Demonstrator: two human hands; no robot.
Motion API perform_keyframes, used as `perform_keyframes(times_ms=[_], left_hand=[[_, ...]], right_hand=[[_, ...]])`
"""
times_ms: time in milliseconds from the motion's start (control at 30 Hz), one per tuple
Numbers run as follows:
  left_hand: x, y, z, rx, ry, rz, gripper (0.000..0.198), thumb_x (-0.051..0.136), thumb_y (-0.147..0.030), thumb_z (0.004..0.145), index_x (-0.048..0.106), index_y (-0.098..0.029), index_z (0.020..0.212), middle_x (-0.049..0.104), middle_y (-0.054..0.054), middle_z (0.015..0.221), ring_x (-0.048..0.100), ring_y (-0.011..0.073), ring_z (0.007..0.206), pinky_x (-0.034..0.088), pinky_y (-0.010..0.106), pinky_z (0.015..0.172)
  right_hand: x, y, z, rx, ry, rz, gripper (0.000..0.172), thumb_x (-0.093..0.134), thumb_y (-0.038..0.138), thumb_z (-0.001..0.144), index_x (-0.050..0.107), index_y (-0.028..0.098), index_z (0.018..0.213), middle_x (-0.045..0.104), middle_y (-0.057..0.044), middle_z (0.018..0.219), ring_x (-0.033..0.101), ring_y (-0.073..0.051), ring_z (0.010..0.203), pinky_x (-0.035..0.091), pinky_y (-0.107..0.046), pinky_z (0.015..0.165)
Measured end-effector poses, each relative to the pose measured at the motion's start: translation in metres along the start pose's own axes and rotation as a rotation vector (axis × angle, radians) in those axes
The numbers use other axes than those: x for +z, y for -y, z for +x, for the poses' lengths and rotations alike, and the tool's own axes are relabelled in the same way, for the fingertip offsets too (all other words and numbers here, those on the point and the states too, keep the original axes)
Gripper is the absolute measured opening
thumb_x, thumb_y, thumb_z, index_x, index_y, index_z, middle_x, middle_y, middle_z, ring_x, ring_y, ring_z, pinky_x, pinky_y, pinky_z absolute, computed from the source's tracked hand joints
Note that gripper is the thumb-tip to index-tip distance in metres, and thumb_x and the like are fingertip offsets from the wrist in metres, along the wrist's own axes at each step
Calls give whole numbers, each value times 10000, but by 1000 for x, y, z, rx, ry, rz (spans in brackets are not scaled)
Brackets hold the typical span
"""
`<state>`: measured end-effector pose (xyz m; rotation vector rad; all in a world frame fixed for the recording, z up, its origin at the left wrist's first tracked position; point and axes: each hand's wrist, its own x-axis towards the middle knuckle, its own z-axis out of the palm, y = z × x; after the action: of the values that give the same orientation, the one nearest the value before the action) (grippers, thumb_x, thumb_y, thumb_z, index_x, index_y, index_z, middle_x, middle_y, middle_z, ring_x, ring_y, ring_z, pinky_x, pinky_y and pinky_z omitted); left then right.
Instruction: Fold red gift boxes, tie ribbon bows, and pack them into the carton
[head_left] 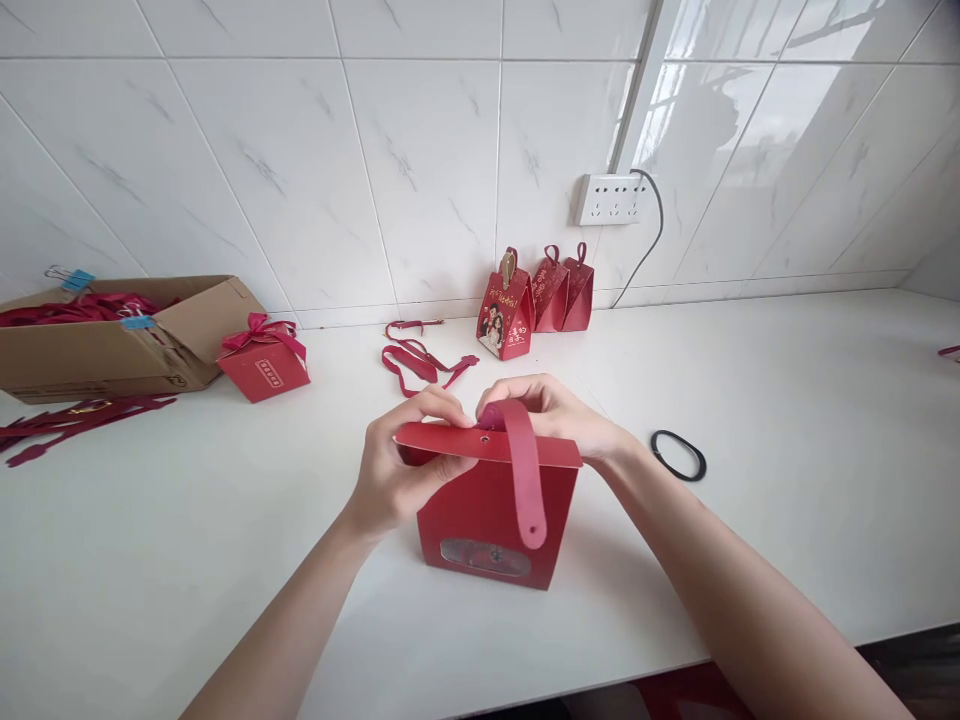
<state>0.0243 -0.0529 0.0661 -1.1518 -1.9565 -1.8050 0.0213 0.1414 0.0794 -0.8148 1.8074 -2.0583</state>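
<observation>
A red gift box [480, 510] with a small clear window low on its near face stands upright on the white table. My left hand [405, 460] pinches the left part of its top flap, thumb in front and fingers behind. Behind the flap, my right hand [551, 410] has its fingers closed on one end of a dark pink strap [525, 470]. The strap arches over the flap, and its free end with a small hole hangs down the front. A small hole shows in the flap near my left fingertips. Some right fingertips are hidden behind the strap.
Loose red straps [420, 365] lie behind the box. Finished-looking red boxes [506, 315] stand by the wall. At left are a cardboard carton [172, 350] and a bow-tied red box [266, 365]. A black ring [679, 456] lies right; a power strip [611, 200] is above.
</observation>
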Motion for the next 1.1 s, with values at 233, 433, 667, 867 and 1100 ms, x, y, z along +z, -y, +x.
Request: perform_keyframes(times_ms=[233,433,667,867,1100], left_hand=[[3,-4,-3,-71,-32,-2,218,705,-299,729,619,-221,913,616,48,889,599,164,674,475,281,515],[4,-4,-5,-26,-57,81,132,681,-268,758,634,-216,870,643,32,792,616,172,706,497,286,567],[2,-3,-6,10,-181,71,47,651,-216,788,620,-216,823,616,0,727,580,138,670,458,248,545],[5,2,-7,-33,-241,104,71,650,-253,796,607,-207,827,612,1,777,565,120,664,441,227,541],[9,4,-7,-47,-209,105,49,621,-253,825,601,-212,840,625,-1,791,564,104,628,434,215,526]], right_hand=[[-7,-8,2,9,-110,156,202,728,372,731,677,176,730,650,13,725,618,-89,634,506,-186,575],[-28,-14,3,97,-285,252,294,783,407,652,655,172,775,674,-14,694,680,-120,666,572,-197,658],[-55,-15,-2,97,-557,77,161,713,308,731,625,173,730,653,-18,761,684,-124,755,573,-245,818],[-66,-28,-11,426,-585,-810,81,579,159,765,656,153,789,689,-76,777,671,-171,688,510,-260,613],[-61,-27,-9,409,-616,-1018,180,603,193,781,671,160,618,695,-119,823,646,-248,836,450,-291,662]])
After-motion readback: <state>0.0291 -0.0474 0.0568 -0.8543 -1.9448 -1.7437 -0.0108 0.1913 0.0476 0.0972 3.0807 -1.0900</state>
